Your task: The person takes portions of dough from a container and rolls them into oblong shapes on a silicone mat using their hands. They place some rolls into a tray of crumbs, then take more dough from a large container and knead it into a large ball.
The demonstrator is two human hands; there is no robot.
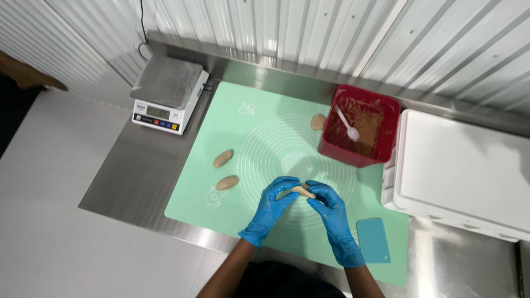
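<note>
**Dough piece pinched between both gloved hands**

Over the green mat's (pixel 265 118) near edge on the bench (pixel 138 171), the left hand (pixel 274 200) and right hand (pixel 327 203) both pinch a small dough piece (pixel 301 191); squeezing unevenly could tear it or split its seam; whether it holds filling is hidden by the fingers; the red tub's (pixel 338 150) brown contents are hard to identify.
</note>
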